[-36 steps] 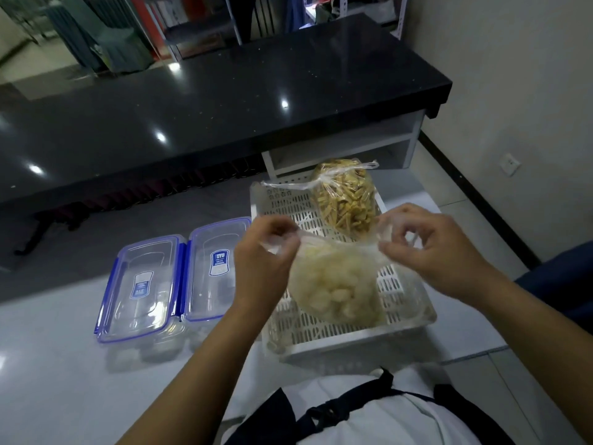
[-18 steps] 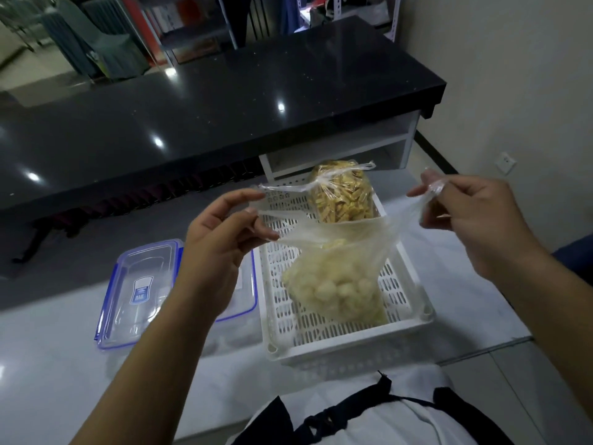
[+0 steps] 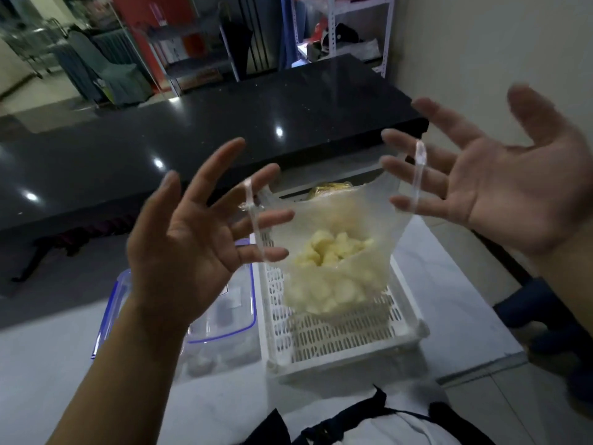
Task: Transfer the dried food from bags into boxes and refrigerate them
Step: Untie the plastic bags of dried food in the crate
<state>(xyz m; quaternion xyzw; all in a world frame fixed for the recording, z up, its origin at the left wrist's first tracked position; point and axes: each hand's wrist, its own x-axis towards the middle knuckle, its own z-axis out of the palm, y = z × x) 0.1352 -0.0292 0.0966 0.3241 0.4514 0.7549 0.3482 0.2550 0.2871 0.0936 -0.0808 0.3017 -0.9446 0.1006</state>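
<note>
Since a moment earlier, both hands had spread the clear bag (image 3: pixel 330 252) wide; left hand (image 3: pixel 189 242) and right hand (image 3: pixel 500 187), fingers straight, carried its handles; it hung over the white basket (image 3: pixel 346 335), boxes (image 3: pixel 224 316) at left; ready for pouring.

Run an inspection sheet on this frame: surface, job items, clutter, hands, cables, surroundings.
Surface: pale counter, glossy.
Job's things: clear bag of pale food chunks hangs over a white slotted tray, mouth stretched wide. A second bag of yellow sticks is mostly hidden behind it. Lidded clear boxes with blue trim stand left of the tray.
Clutter: nothing seen.
Hands: left hand and right hand are both spread, palms facing, with the bag's rim looped over straight fingers.
Cables: nothing seen.
Surroundings: black glossy countertop beyond, shelving and covered chairs behind, plain wall to the right.
</note>
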